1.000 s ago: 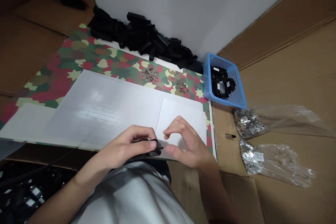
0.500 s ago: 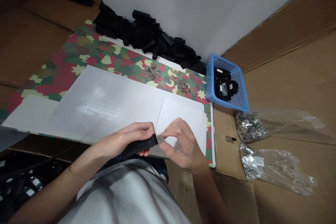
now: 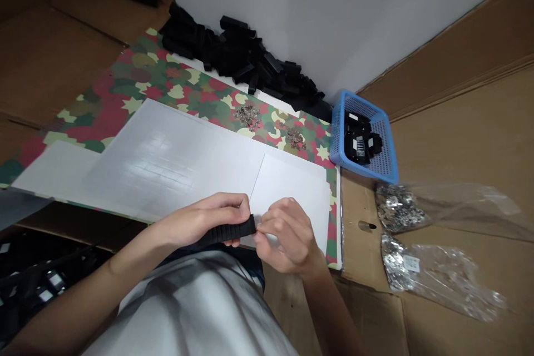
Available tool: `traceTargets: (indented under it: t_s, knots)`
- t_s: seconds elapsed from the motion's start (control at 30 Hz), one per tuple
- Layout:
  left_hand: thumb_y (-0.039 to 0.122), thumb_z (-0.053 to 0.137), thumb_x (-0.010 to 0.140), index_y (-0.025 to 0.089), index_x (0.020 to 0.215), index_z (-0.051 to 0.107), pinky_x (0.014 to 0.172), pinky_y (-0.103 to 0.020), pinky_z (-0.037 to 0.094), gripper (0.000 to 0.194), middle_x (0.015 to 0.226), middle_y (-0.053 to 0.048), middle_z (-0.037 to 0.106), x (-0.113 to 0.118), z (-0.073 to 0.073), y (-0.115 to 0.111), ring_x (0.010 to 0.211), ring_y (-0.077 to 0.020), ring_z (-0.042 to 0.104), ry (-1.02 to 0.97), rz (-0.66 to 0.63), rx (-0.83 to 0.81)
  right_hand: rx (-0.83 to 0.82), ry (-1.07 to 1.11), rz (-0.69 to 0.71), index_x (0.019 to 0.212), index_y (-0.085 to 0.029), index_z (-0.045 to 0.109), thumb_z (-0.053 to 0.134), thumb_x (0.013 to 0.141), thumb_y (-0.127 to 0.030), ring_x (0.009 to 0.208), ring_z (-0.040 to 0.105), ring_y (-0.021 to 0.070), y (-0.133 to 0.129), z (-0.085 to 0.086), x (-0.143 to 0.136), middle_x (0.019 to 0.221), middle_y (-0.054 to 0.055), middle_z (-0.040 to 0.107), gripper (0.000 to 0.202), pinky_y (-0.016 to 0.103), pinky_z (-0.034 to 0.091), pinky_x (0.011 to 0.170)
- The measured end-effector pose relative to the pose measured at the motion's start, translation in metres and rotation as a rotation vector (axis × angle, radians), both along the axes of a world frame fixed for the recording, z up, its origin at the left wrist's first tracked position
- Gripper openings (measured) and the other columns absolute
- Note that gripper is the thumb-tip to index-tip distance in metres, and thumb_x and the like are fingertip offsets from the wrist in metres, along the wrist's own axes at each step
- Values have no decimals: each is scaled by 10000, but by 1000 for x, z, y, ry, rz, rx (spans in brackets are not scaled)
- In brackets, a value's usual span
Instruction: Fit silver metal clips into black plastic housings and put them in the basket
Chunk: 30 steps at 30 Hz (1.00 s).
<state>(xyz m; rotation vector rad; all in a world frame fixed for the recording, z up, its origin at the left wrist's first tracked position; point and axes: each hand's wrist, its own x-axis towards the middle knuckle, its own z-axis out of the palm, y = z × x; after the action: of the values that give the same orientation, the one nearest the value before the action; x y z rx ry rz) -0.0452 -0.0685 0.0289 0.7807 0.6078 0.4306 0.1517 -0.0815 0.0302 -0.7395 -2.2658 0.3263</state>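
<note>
A black ribbed plastic part (image 3: 231, 231), long and boxy, is gripped in my left hand (image 3: 219, 214), with the thumb on top and the fingers wrapped beneath. Its free end points right. At that end, my right hand (image 3: 287, 236) pinches thumb and forefinger together, the fingertips touching or almost touching the part. The small shiny piece in this pinch is mostly covered by the fingers. Both hands are above the near edge of the table, over white sheets (image 3: 200, 150). Farther back lie two small heaps of metal pieces, a left heap (image 3: 247, 115) and a right heap (image 3: 295, 138).
Many black plastic parts (image 3: 237, 50) are piled along the wall. A blue basket (image 3: 384, 150) holding black parts stands at the right, beside bags of metal pieces (image 3: 398, 208) on cardboard. More black parts (image 3: 45, 283) sit below the table at lower left.
My right hand's fingers have closed in against the end of the black part, covering the small shiny piece. My left hand keeps its hold. The view has shifted slightly.
</note>
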Motion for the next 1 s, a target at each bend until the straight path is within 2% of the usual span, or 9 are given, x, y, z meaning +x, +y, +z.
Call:
traceTargets:
  t_s: [0.2,0.33,0.47,0.53,0.6,0.7,0.77,0.9,1.0]
  knots:
    - [408,531,875,170,739,489,624,-250,389,278,646,28,534,-1,0,0,623,-123,520,4,-19,4,2,-6,33,838,-244,471,511,785,-61,600,470,189,3,1,3,630,-2,560,195,336,350,565]
    - [434,524,877,177,745,491,625,-253,397,291,646,28,531,-2,2,2,628,-131,533,60,-39,31,-237,-42,46,937,-238,512,536,887,-193,667,532,181,8,8,15,734,2,604,72,330,394,637]
    - [476,560,841,179,726,467,609,-257,399,332,647,34,493,0,4,5,612,-133,518,102,-59,13,-405,-105,82,1052,-233,512,571,907,-415,726,555,189,11,12,21,809,15,609,240,327,418,678]
    - [495,566,835,174,739,478,601,-253,389,346,665,34,479,2,4,7,605,-126,499,109,-77,14,-423,-102,119,1054,-231,509,567,907,-421,711,549,185,11,10,19,796,13,602,248,322,421,670]
    - [514,548,850,172,780,498,603,-245,374,353,707,29,487,1,1,9,624,-122,483,103,-95,44,-424,-51,115,1021,-229,512,566,901,-342,692,540,179,10,8,16,771,7,592,174,318,428,660]
    - [530,519,871,180,881,512,660,-246,369,350,800,12,526,-1,-3,12,712,-134,481,44,-65,155,-420,50,61,970,-230,516,568,868,-236,676,539,171,10,0,17,745,-2,572,115,315,446,657]
    - [512,555,855,181,898,510,705,-253,367,336,832,6,531,-1,-3,13,764,-145,479,62,-7,257,-464,83,37,983,-234,517,570,879,-271,692,561,170,10,-7,19,764,-2,577,122,309,462,660]
    - [503,537,866,179,882,498,748,-277,384,326,846,-12,548,8,4,12,818,-169,503,201,60,446,-610,162,-24,1117,-239,502,573,888,-420,797,622,184,6,-24,21,918,37,619,301,302,499,693]
    - [527,428,919,190,994,501,765,-297,413,353,912,-28,585,12,15,23,834,-179,533,397,67,642,-630,313,-123,1088,-248,540,552,892,-399,790,617,184,4,-34,26,925,36,607,248,294,496,664]
